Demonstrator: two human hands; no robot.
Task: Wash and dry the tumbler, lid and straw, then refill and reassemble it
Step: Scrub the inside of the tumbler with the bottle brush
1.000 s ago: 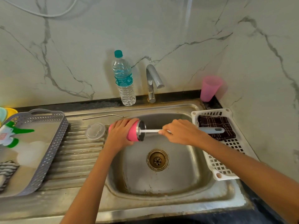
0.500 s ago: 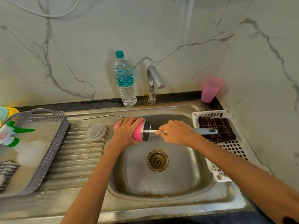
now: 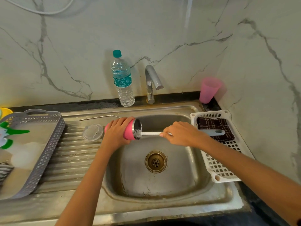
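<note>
My left hand (image 3: 116, 133) grips the pink tumbler (image 3: 129, 131), held on its side over the left rim of the sink (image 3: 162, 185) with its steel mouth facing right. My right hand (image 3: 180, 133) holds the white bottle brush (image 3: 151, 133) by its shaft; the bristle head sits just inside the tumbler's mouth, and the grey handle end sticks out to the right. The clear lid (image 3: 93, 132) lies flat on the ribbed drainboard, left of the tumbler. The metal straw (image 3: 97, 117) lies along the drainboard's far edge.
A water bottle (image 3: 123, 79) and the tap (image 3: 152, 82) stand behind the sink, with a pink cup (image 3: 209, 89) in the right corner. A white basket (image 3: 218, 165) holding a dark checked cloth (image 3: 215, 128) sits right of the sink. A grey tray (image 3: 40, 154) is on the left.
My right hand has drawn the brush out to the right, so the bristle head now shows at the tumbler's mouth. The tumbler has stayed in my left hand.
</note>
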